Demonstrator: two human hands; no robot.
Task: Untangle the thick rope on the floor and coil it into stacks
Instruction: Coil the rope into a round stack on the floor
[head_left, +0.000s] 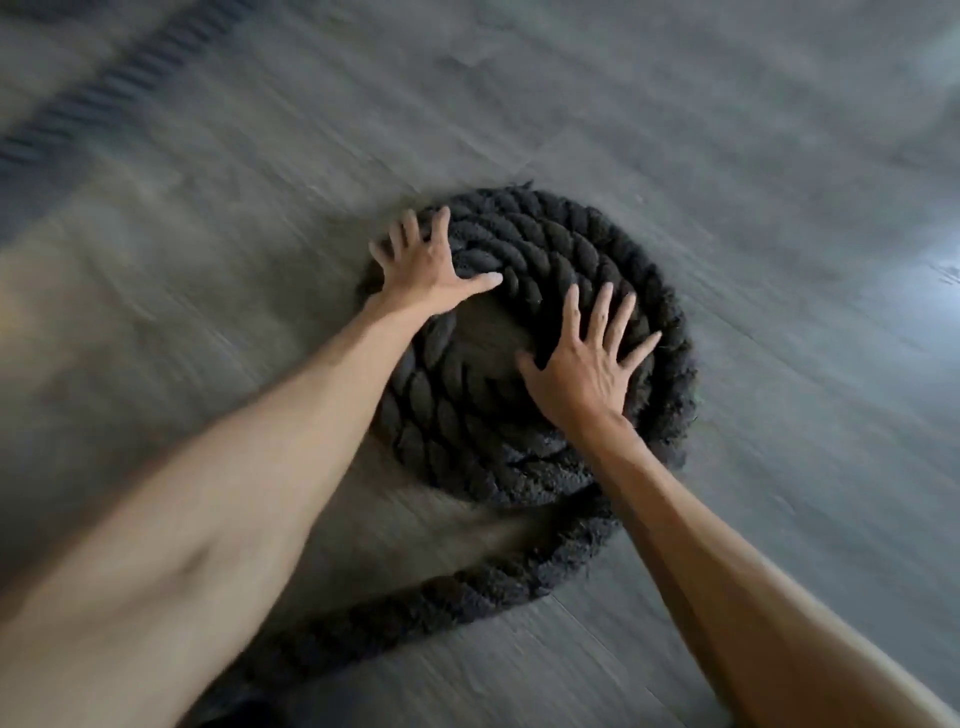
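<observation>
- The thick rope (545, 249), dark and twisted, lies wound into a round coil at the centre of the frame, directly under the 2 hands. A bare patch of floor shows in the coil's middle.
- The left hand (431, 267) rests on the coil's upper-left rim. Its fingers (442, 223) are straight and spread wide, reaching toward the outer edge, and its thumb (483, 283) points right across the inner turns.
- The right hand (584, 371) lies flat on the coil's right side. Its fingers (602, 312) are straight and fanned apart toward the upper right across the turns, and its thumb (530, 364) sits at the edge of the middle opening.
- Both hands are palm-down with open fingers touching the rope, gripping nothing.
- A loose tail (493, 587) leaves the coil at its lower right, passes beneath the right forearm and runs along the floor toward the lower left of the frame.
- Another rope stretch (119, 88), heavily blurred, crosses the upper left corner, well apart from the coil.
- The floor (727, 156) is grey wood-look planking, smeared by blur, with a bright glare at the right edge of the frame.
</observation>
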